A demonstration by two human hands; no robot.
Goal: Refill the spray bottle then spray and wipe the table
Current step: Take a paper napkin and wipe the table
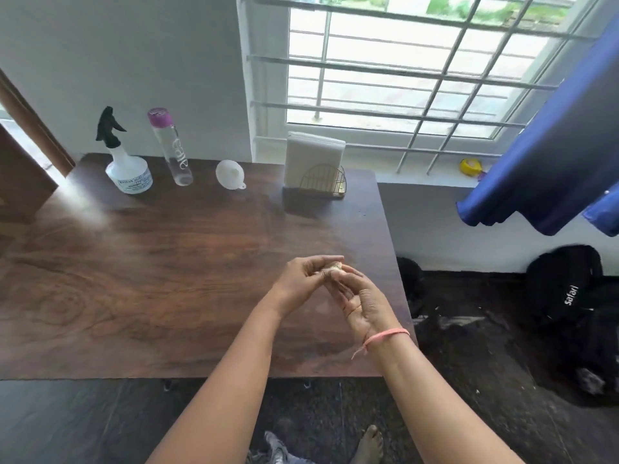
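Head view: both hands, left (pixel 303 279) and right (pixel 360 301), pinching small wad (pixel 331 265) (tissue?); spray bottle (pixel 127 169) standing upright far-left, left hand nearer.

Spray bottle (pixel 126 169), water bottle (pixel 174 152), funnel (pixel 228 174), napkin holder (pixel 316 169) line the table's (pixel 134 279) far edge.

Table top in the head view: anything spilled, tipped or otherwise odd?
No spill shows on the table. The spray bottle and water bottle stand upright; only the white funnel lies on its side. Both hands, left hand and right hand, pinch a small pale wad, too small to identify.
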